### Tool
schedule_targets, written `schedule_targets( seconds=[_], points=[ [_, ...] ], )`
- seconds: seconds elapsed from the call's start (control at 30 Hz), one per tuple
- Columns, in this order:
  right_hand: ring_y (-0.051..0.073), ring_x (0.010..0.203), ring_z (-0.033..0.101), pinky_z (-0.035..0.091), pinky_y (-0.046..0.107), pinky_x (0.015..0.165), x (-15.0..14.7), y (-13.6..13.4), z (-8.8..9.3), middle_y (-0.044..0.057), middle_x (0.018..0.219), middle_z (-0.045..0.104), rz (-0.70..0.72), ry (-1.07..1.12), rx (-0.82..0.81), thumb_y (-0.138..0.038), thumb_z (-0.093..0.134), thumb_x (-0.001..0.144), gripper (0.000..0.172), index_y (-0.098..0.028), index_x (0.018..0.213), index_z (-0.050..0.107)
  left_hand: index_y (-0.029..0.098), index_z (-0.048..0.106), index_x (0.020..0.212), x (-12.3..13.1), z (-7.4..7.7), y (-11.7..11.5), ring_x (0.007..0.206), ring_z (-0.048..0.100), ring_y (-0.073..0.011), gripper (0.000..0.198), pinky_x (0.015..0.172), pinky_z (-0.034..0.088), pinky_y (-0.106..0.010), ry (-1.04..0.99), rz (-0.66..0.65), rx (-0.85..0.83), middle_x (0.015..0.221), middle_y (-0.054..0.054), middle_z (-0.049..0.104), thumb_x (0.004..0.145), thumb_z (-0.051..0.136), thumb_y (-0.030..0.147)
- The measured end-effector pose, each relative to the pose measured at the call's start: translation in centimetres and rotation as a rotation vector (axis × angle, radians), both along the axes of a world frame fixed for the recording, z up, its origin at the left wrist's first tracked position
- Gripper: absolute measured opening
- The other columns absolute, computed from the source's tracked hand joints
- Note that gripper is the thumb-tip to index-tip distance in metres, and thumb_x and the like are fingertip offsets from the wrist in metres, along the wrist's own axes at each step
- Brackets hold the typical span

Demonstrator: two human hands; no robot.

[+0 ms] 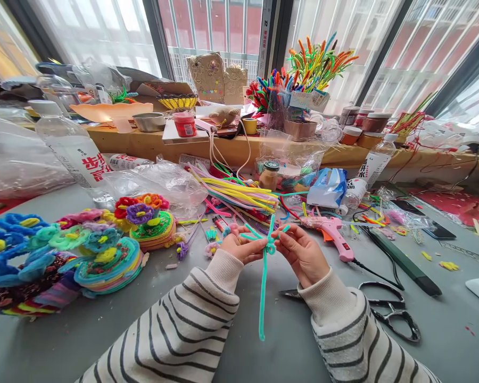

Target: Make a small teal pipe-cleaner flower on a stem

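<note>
Between my hands, above the grey table, is a turquoise pipe cleaner (pixel 263 298) bent into small loops at its middle. One long straight end hangs down and shorter ends stick up and out to the sides. My left hand (pixel 241 244) pinches it from the left, fingers closed by the loops. From the other side my right hand (pixel 301 252) grips a short end between thumb and fingers. Black-handled scissors (pixel 395 314) lie beside my right forearm, their blades partly hidden under the wrist. A pink glue gun (pixel 331 231) rests just beyond my right hand.
Pipe-cleaner flowers on layered round bases (pixel 109 266) stand at the left. A bundle of yellow and pink pipe cleaners (pixel 239 191) lies ahead, near a small jar (pixel 269 176). A dark green bar (pixel 407 263) and the glue gun's cable are at right. A cluttered wooden ledge (pixel 135 146) runs behind.
</note>
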State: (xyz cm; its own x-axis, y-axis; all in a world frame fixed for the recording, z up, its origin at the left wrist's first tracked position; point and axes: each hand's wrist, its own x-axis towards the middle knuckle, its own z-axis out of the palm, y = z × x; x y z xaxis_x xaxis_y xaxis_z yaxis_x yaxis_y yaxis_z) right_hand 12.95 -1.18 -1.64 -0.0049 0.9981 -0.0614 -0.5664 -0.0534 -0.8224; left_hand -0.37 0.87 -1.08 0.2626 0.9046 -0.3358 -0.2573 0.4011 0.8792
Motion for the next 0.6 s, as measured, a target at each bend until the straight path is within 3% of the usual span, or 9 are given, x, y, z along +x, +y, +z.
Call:
schedule_targets(
  seconds=[0.33, 0.5, 0.6],
  points=[
    [0.008, 0.053, 0.057, 0.046, 0.019, 0.052, 0.06, 0.03, -0.35, -0.003, 0.059, 0.063, -0.075, -0.168, 0.097, -0.022, 0.065, 0.059, 0.015, -0.017, 0.072, 0.059, 0.017, 0.035, 0.073, -0.03, -0.34, 0.27, 0.041, 0.056, -0.0122, 0.043, 0.046, 0.046, -0.023, 0.026, 0.036, 0.055, 0.045, 0.005, 0.055, 0.049, 0.070, 0.016],
    [0.008, 0.054, 0.058, 0.047, 0.019, 0.054, 0.05, 0.06, -0.26, -0.004, 0.060, 0.063, -0.142, -0.138, 0.079, -0.020, 0.064, 0.060, 0.014, -0.019, 0.072, 0.059, 0.018, 0.032, 0.076, -0.06, -0.39, 0.23, 0.059, 0.061, -0.0138, 0.047, 0.059, 0.048, -0.026, -0.071, -0.002, -0.068, 0.065, -0.002, 0.062, 0.049, 0.070, 0.014],
    [0.007, 0.053, 0.058, 0.047, 0.017, 0.053, 0.04, 0.07, -0.26, -0.004, 0.060, 0.063, -0.131, -0.114, 0.059, -0.020, 0.065, 0.059, 0.013, -0.019, 0.071, 0.059, 0.019, 0.031, 0.076, -0.02, -0.11, 0.11, 0.058, 0.060, -0.0130, 0.048, 0.057, 0.049, -0.026, -0.077, 0.014, -0.079, 0.064, 0.000, 0.061, 0.048, 0.070, 0.012]
  ],
)
